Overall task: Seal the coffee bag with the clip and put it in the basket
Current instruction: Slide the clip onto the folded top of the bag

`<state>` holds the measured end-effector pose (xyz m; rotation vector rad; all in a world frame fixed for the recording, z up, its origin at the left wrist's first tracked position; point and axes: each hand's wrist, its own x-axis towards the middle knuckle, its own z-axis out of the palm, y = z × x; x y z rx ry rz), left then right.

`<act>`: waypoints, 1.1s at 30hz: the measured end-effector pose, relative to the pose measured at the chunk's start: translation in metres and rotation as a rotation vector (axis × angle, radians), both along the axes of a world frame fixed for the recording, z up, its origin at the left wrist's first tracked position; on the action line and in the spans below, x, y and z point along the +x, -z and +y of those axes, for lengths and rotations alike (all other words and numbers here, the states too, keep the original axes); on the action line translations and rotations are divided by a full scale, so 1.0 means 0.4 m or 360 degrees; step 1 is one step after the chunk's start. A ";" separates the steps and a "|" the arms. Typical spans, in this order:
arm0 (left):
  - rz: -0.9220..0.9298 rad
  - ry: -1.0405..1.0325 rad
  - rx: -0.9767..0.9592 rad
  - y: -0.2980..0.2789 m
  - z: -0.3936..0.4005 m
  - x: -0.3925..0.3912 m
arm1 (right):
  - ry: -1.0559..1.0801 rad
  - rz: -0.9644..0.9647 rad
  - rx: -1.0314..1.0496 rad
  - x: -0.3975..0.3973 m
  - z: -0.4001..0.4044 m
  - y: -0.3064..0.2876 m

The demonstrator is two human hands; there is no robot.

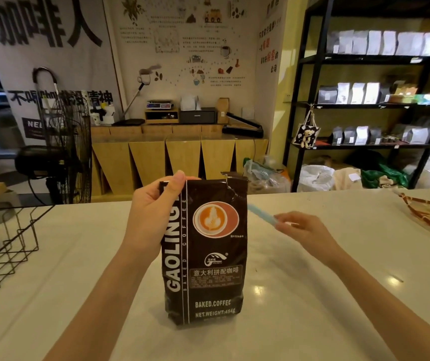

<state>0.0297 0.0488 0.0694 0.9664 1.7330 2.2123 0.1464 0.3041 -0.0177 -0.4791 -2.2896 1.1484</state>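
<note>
A tall dark brown foil coffee bag [204, 252] with white lettering and an orange latte-art picture stands upright on the white glossy surface [312, 295], near the middle of its width and closer to the near edge than to the far one. Its top is open and crumpled, with a torn flap sticking up at the right corner.

The left hand [154, 209] is clamped on the bag's upper left corner: the thumb lies along the top edge at the front, and the fingers wrap behind the bag's left side, out of sight. The forearm runs back toward the near edge of the surface.

The right hand [303, 227] is to the right of the bag, apart from it and above the surface toward the far edge. Its fingers are pinched on one end of a slim light blue plastic sealing clip [262, 214]. The clip points up and to the left, with its free end just beside the bag's right edge; whether it touches the bag cannot be told, as this part is blurred.

A black wire basket [5, 246] sits at the left edge of the surface, well apart from both hands and from the bag. A dark object lies inside it at the left margin.
</note>
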 end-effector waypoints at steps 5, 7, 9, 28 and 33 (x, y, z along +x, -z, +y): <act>-0.0013 0.0014 0.0012 0.000 0.001 -0.004 | -0.0271 0.0448 -0.0217 -0.012 -0.114 -0.230; -0.0004 0.0023 0.0010 -0.002 0.000 -0.005 | -0.0455 0.0508 -0.0083 -0.011 -0.164 -0.300; 0.0006 0.0030 0.0006 -0.003 0.000 -0.007 | -0.0590 0.0496 0.0105 -0.015 -0.209 -0.344; -0.0315 -0.0251 -0.0032 0.002 0.006 0.014 | -0.0319 0.0629 0.0614 -0.048 -0.273 -0.267; -0.0281 -0.0139 0.0054 0.001 0.003 0.009 | -0.0385 0.0595 0.0465 -0.054 -0.276 -0.254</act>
